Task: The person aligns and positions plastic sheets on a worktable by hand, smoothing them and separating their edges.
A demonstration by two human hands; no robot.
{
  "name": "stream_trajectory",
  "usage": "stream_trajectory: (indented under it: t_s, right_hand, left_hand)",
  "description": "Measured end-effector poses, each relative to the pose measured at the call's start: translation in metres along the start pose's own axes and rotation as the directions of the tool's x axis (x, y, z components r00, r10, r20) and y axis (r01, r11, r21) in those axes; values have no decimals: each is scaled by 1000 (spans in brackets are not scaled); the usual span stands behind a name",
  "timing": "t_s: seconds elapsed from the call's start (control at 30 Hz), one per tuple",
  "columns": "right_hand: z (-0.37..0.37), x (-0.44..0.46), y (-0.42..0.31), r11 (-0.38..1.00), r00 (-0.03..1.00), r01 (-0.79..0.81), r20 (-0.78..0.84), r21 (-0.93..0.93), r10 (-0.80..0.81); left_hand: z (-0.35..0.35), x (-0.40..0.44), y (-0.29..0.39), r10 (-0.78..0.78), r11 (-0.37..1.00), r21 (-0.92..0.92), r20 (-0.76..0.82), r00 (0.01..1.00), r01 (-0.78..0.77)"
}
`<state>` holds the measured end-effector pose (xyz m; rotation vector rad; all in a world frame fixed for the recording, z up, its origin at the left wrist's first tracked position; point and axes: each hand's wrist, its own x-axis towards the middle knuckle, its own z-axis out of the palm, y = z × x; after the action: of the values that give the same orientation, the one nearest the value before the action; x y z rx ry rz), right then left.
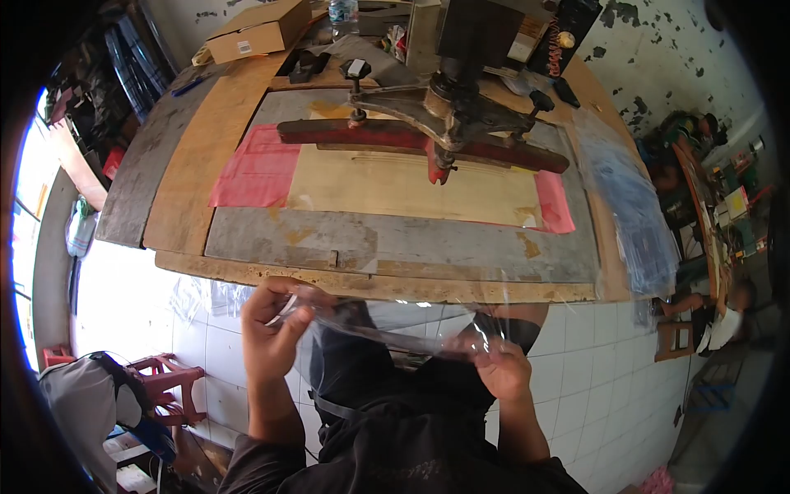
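A clear plastic sheet (387, 336) stretches between my two hands, in front of the worktable's near edge and above my lap. My left hand (276, 329) pinches its left end between thumb and fingers. On the other side, my right hand (502, 366) is closed on the right end, its fingers partly seen through the shiny plastic. Beyond the sheet lies the grey metal plate (288, 247) of a press, with a cream-coloured pad (411, 188) taped down by pink strips (257, 169). Over the pad hangs the press head with a dark red bar (370, 136).
Several clear plastic sheets (634, 222) lie on the table's right side and overhang its edge. A cardboard box (259, 31) and a water bottle (343, 18) stand at the back. Lower left is a red stool (169, 387). Another person (704, 132) is at the far right.
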<state>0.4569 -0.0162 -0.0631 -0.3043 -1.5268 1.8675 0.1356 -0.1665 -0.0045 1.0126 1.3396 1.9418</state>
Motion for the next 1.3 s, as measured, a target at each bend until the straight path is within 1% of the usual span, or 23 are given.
stream_trajectory:
  t_s: [0.03, 0.07, 0.13, 0.17, 0.2, 0.27, 0.3, 0.37, 0.4, 0.43, 0.5, 0.53, 0.57, 0.6, 0.63, 0.7, 0.8, 0.93, 1.03, 1.17, 1.23, 1.27, 1.3]
  right_hand:
    - [-4, 2, 7, 776, 973, -145, 232, 613, -2]
    - [-11, 6, 10, 715, 917, -275, 398, 643, -5]
    - [-1, 20, 0, 784, 842, -305, 538, 540, -44]
    - [17, 32, -11, 890, 846, -184, 529, 416, -72]
    - [33, 41, -17, 888, 837, -193, 542, 416, -72]
    - [56, 51, -22, 981, 889, -172, 444, 86, 117]
    - [56, 51, -13, 982, 887, -172, 447, 84, 117]
    - [54, 52, 9, 975, 917, -99, 400, 201, 11]
    - [62, 52, 11, 890, 948, -165, 319, 424, 24]
    - [65, 55, 11, 890, 945, -171, 326, 424, 26]
    - [66, 63, 11, 720, 932, -211, 358, 661, -56]
    - [66, 63, 9, 721, 930, -215, 362, 659, -54]
    - [65, 61, 7, 680, 917, -268, 398, 682, -38]
    - [64, 58, 6, 637, 901, -320, 433, 701, -23]
    - [62, 55, 4, 636, 901, -323, 433, 701, -20]
    - [58, 50, 2, 597, 889, -383, 457, 705, 31]
    - [56, 52, 8, 629, 869, -326, 485, 705, -94]
    - [58, 53, 2, 601, 867, -340, 488, 723, -98]
    - [56, 50, 1, 543, 861, -384, 502, 747, -81]
    - [53, 52, 19, 479, 879, -319, 444, 818, -172]
    - [51, 53, 23, 461, 874, -295, 431, 837, -223]
    - [49, 52, 22, 501, 873, -288, 439, 816, -214]
    - [48, 51, 22, 539, 872, -280, 445, 794, -204]
  left_hand:
    - [-1, 0, -2, -20, 999, -25, 52, 998, 21]
    - [3, 1, -1, 0, 998, -70, 73, 997, 5]
    - [12, 3, 2, 3, 993, -117, 154, 988, 16]
    - [14, 6, 4, -12, 992, -117, 216, 976, 39]
    - [16, 9, 4, -3, 998, -65, 306, 952, 24]
    - [30, 14, 13, -52, 997, 69, 393, 918, 27]
    - [35, 16, 16, -66, 989, 146, 432, 900, 3]
    - [38, 17, 19, -49, 981, 193, 419, 906, -36]
    - [39, 17, 20, -36, 968, 241, 406, 913, -69]
    - [40, 17, 20, -35, 968, 243, 399, 916, -69]
    - [42, 16, 19, -12, 959, 263, 419, 908, -108]
    - [36, 16, 15, 48, 944, 256, 514, 856, -207]
    - [37, 16, 5, 49, 944, 256, 511, 858, -206]
    - [38, 14, -7, 110, 994, -56, 514, 851, -95]
    - [40, 14, -10, 133, 974, -226, 517, 845, -15]
    - [42, 14, -17, 178, 828, -537, 523, 833, 160]
    - [42, 13, -23, 109, 899, -416, 515, 850, 137]
    - [43, 5, -27, 27, 930, -336, 461, 887, 146]
    - [43, 6, -28, 41, 935, -330, 468, 883, 132]
    - [45, 4, -26, -27, 941, -290, 445, 895, 173]
    - [46, 6, -26, 66, 974, -223, 429, 901, 35]
    - [45, 9, -23, 66, 974, -224, 429, 901, 35]
    - [42, 14, -18, 130, 989, -126, 477, 869, -79]
